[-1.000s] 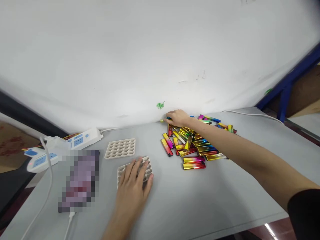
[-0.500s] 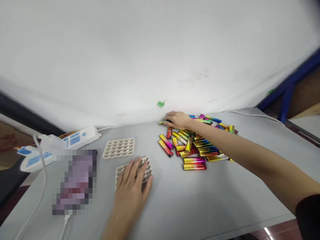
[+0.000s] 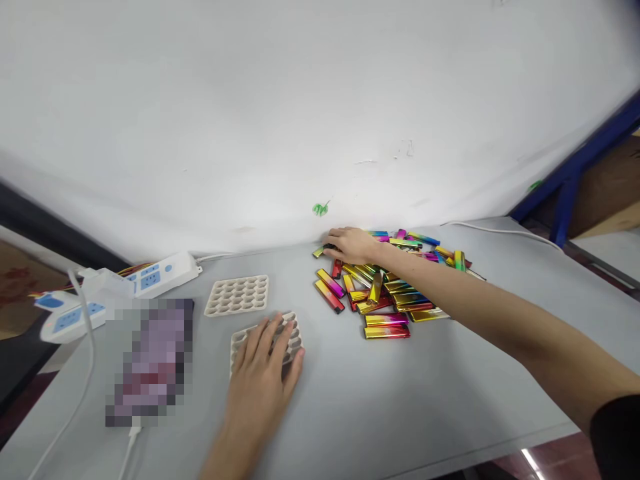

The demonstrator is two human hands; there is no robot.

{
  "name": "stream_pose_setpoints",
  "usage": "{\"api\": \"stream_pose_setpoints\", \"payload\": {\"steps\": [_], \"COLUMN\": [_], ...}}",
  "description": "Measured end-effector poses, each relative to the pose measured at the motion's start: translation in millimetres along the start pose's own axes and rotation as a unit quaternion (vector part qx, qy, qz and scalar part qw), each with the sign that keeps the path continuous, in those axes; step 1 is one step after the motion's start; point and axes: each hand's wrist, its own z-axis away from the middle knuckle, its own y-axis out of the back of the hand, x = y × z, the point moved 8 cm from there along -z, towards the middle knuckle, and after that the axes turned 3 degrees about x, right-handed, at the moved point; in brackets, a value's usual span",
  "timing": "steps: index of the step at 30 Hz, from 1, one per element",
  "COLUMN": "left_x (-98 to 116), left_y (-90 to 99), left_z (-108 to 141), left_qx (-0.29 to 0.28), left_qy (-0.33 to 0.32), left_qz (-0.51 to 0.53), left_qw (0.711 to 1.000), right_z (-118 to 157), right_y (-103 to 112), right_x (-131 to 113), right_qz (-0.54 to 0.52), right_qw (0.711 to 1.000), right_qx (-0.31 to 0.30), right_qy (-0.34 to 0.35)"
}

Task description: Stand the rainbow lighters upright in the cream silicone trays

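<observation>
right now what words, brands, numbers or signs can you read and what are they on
None can be read.
Shiny pieces: any print is too small.
Box at left: red marks, too blurred.
Wall: faint marks, no legible word.
Device: pixelated, nothing legible.

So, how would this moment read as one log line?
left hand: resting on nearer tray | right hand: at shiny piece near wall | farther tray: untouched

The grey desk bears shiny bars near the right grip, a pitted tray beneath the left grip, a second tray beyond, power strip farther left.
</observation>
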Motion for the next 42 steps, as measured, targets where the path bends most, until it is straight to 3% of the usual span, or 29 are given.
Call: {"api": "stream_pose_setpoints", "payload": {"steps": [9,13,17,23,26,29,33,35,38,42], "left_x": [-1.7,-1.6,-2.7,-4.2,19.7,61.9,122.3,142.5,154.3,148.6], "left_y": [-0.2,-1.2,-0.7,4.9,13.7,24.8,30.8,26.6,18.0,11.5], "left_z": [0.3,0.7,-1.2,2.2,12.5,25.5,28.1,20.3,3.7,-9.4], "left_qx": [0.004,-0.004,-0.01,-0.005,0.004,0.012,-0.008,-0.032,-0.047,-0.045], "left_qy": [0.006,0.008,0.019,0.061,0.021,-0.036,-0.111,-0.142,-0.169,-0.176], "left_qz": [0.02,0.023,0.033,0.078,0.08,0.092,0.128,0.143,0.154,0.159], "left_qw": [1.0,1.0,0.999,0.995,0.997,0.995,0.985,0.979,0.972,0.971], "right_z": [-7.0,2.0,37.6,124.3,166.4,194.8,207.1,207.4,207.1,209.2], "right_y": [2.1,17.5,48.4,73.8,74.5,65.3,46.4,41.2,39.3,42.8], "right_x": [-21.9,-25.6,-36.0,-54.6,-56.0,-63.7,-74.0,-75.0,-74.1,-70.4], "right_qz": [-0.043,-0.063,-0.082,-0.124,-0.132,-0.116,-0.105,-0.102,-0.096,-0.099], "right_qw": [0.999,0.997,0.99,0.976,0.963,0.962,0.971,0.972,0.972,0.966], "right_qx": [-0.013,0.033,0.106,0.162,0.209,0.224,0.196,0.192,0.197,0.215], "right_qy": [-0.013,-0.035,-0.052,-0.071,-0.103,-0.101,-0.088,-0.089,-0.089,-0.099]}}
